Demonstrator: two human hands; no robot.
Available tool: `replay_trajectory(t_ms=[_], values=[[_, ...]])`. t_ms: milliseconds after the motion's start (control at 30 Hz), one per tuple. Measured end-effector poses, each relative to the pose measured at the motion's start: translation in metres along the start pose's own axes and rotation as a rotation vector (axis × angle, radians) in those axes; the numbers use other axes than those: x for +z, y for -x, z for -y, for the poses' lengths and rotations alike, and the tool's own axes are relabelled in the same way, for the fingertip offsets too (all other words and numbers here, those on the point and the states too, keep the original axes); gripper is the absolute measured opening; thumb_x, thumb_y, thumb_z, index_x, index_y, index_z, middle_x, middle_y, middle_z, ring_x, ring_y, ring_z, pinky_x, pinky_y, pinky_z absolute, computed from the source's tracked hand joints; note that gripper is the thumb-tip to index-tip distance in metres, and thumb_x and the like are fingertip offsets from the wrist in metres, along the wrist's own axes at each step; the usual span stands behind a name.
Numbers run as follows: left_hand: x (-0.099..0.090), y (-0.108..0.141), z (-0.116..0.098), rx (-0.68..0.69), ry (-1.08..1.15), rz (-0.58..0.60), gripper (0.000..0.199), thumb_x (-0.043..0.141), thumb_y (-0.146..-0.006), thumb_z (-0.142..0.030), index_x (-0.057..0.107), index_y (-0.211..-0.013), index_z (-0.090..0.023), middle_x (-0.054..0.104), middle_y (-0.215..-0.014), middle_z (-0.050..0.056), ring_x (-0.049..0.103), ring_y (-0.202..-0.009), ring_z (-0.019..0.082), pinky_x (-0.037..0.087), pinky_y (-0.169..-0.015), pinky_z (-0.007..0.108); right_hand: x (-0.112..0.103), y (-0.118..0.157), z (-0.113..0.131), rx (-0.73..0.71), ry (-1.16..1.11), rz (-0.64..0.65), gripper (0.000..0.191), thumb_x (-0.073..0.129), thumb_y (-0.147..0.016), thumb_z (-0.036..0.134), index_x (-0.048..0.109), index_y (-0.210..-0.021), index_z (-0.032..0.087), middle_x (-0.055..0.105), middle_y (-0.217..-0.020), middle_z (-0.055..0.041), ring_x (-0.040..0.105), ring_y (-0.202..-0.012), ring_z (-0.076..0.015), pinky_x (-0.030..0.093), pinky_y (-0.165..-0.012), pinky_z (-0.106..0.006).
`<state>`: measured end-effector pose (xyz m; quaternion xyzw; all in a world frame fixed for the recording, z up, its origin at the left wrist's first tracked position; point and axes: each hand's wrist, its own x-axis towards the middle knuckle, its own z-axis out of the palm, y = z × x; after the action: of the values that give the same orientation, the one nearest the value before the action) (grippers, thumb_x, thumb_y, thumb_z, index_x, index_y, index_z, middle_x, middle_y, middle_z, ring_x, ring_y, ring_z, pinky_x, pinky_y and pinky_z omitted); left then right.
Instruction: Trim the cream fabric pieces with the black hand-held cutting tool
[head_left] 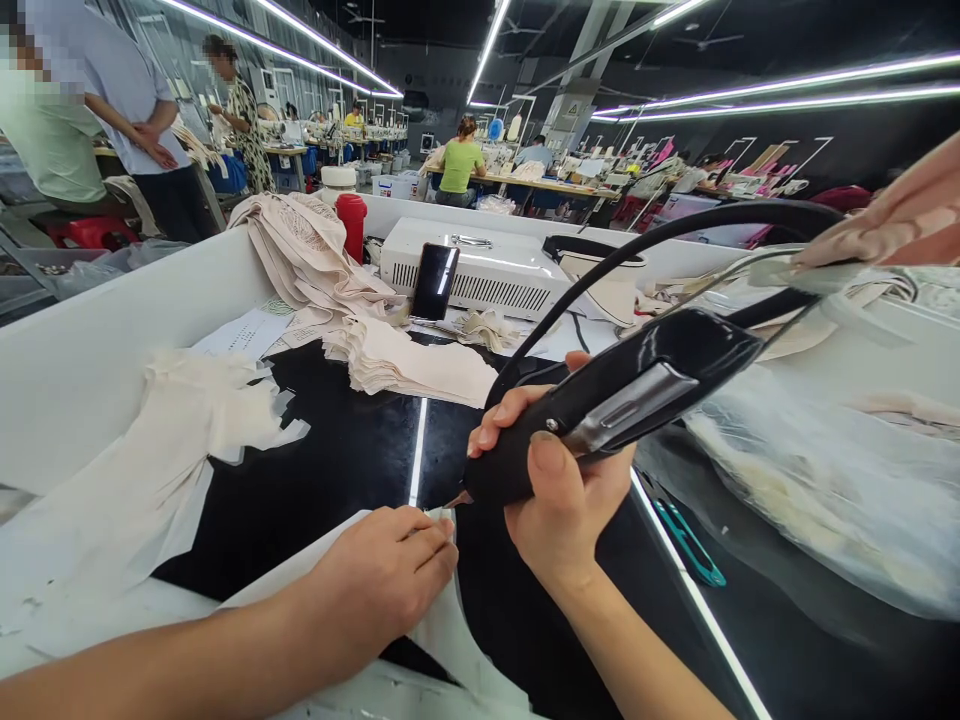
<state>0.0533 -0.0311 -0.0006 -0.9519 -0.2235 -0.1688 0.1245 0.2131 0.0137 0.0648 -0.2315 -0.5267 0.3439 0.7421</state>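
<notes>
My right hand (562, 490) is wrapped round a black corded hand tool (600, 390) with a silver lever along its side. Its small copper-coloured tip points down and left, close to the fingertips of my left hand (390, 570). Those fingers are pinched on the edge of a white fabric piece (442, 625) lying on the black table top (360, 450). Whether the tip touches the cloth I cannot tell. A black cable loops up from the tool to the upper right.
Cream fabric pieces (420, 365) lie stacked behind my hands; more sheets (187, 430) spread left. Teal thread snips (690, 545) and a plastic bag (825, 480) are right. A phone (434, 282) leans on a white vented box (480, 270). Another person's hand (892, 215) reaches in upper right.
</notes>
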Motion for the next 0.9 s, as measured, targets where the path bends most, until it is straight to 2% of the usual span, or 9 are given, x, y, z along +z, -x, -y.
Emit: replay_trajectory(t_ms=[333,533,700,833,900], values=[[-0.001,-0.001,-0.002,0.012,-0.038,0.071,0.024,0.046,-0.103,0.001,0.064,-0.118,-0.006,0.074,-0.116,0.010,0.069,-0.108,0.017,0.052,-0.097,0.027,0.002,0.005,-0.005,-0.003,-0.001,0.040,0.025,0.073,-0.091,0.026,0.056,-0.109,0.027,0.068,-0.084,0.0056,0.064,-0.061,-0.0123,0.058,-0.054,-0.027],[0.001,0.002,0.013,-0.102,0.118,0.011,0.018,0.056,-0.100,-0.006,0.063,-0.117,-0.010,0.072,-0.123,0.012,0.069,-0.109,0.022,0.057,-0.089,0.034,0.001,-0.004,0.007,-0.010,-0.001,-0.014,0.031,0.082,-0.085,0.036,0.057,-0.102,0.028,0.068,-0.081,0.0052,0.063,-0.059,-0.0137,0.056,-0.052,-0.028],[0.006,0.005,0.039,-0.173,0.060,-0.016,0.020,0.054,-0.100,-0.005,0.065,-0.116,-0.011,0.072,-0.125,0.013,0.070,-0.108,0.024,0.059,-0.087,0.037,-0.008,-0.003,0.027,0.034,0.062,-0.055,0.034,0.084,-0.082,0.043,0.061,-0.103,0.031,0.065,-0.080,0.0047,0.061,-0.058,-0.0146,0.054,-0.050,-0.029],[-0.002,0.002,0.045,-0.164,0.055,-0.094,0.020,0.053,-0.101,-0.005,0.066,-0.115,-0.010,0.071,-0.125,0.014,0.069,-0.111,0.025,0.059,-0.091,0.039,-0.014,0.007,0.036,0.046,0.056,-0.051,0.036,0.084,-0.082,0.042,0.062,-0.108,0.031,0.065,-0.079,0.0051,0.063,-0.059,-0.0149,0.057,-0.051,-0.030],[-0.009,0.000,0.044,-0.149,0.110,-0.120,0.021,0.050,-0.102,-0.004,0.067,-0.111,-0.011,0.073,-0.116,0.011,0.069,-0.108,0.023,0.058,-0.093,0.037,-0.015,0.011,0.039,0.045,0.047,-0.042,0.036,0.084,-0.082,0.041,0.062,-0.109,0.031,0.066,-0.079,0.0050,0.063,-0.058,-0.0149,0.057,-0.051,-0.030]])
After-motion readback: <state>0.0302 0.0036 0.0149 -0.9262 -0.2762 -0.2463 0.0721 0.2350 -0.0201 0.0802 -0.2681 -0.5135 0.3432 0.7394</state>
